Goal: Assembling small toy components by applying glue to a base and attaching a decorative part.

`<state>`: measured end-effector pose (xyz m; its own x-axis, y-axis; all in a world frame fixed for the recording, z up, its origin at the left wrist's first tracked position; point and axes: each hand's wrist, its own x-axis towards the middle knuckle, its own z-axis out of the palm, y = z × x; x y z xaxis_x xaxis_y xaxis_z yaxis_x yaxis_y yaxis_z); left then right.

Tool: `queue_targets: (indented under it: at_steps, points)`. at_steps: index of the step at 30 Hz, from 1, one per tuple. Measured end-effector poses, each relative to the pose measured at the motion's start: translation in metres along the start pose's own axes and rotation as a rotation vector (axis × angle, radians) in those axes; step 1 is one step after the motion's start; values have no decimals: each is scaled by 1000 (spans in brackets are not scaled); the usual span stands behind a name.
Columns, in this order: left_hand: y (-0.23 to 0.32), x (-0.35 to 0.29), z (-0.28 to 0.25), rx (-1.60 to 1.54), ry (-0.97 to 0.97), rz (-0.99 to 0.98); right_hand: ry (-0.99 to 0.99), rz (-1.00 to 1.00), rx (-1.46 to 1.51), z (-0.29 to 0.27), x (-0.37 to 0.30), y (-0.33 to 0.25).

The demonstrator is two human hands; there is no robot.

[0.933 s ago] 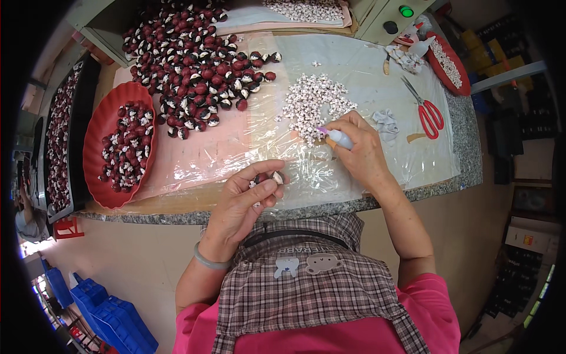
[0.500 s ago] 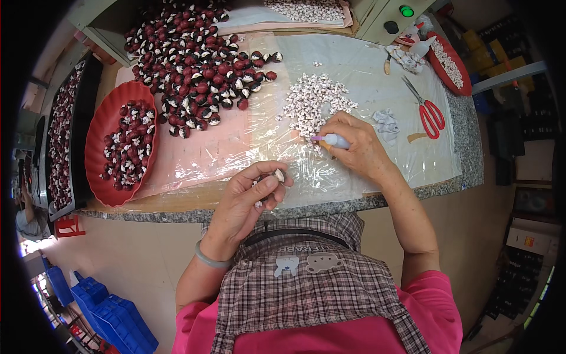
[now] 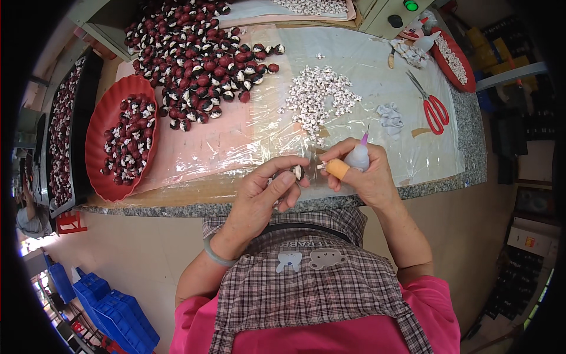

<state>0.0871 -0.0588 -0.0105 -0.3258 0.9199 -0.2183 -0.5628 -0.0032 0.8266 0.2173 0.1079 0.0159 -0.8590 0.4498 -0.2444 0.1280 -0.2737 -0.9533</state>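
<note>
Head view: left hand (image 3: 265, 192) pinches a small dark-and-white piece (image 3: 298, 172); right hand (image 3: 359, 171) grips a small glue bottle (image 3: 358, 156) beside it. Left of them, a red tray (image 3: 97, 133) holds similar pieces; its contents blur.

Both hands (image 3: 268, 192) (image 3: 359, 171) together, fingertips pinched, forearms bent inward.

You sat at a speckled grey stone desk (image 3: 460, 153) whose top was covered with clear plastic sheeting (image 3: 377, 65). Under you the floor (image 3: 135, 253) was plain beige and evenly lit. Blue plastic crates (image 3: 112, 307) were stacked at your lower left, with a small red stool (image 3: 68, 223) near the desk's edge. A grey control box (image 3: 395, 15) with a green lamp stood at the far side.
</note>
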Motion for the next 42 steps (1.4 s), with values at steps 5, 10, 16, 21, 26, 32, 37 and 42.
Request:
queue_targets:
  at_steps: [5,10,16,21,26,32,37,42]
  points:
    - [-2,-3,5,100,14,38,5,-79,-125,15,-8,-1]
    - [-4,-4,7,250,36,71,45,-135,-257,18,-9,1]
    - [-2,-4,6,478,35,120,56,-256,-425,18,-9,11]
    - [-4,-4,9,787,53,356,72,-281,-397,26,-15,17]
    - [-11,-5,12,856,75,450,63,-482,-429,26,-18,33]
    - [-12,-5,12,884,80,460,83,-530,-396,26,-18,43]
    - [-13,-4,12,869,94,444,56,-526,-379,24,-14,41]
    - [-9,-3,14,649,190,369,43,-449,-330,23,-11,24]
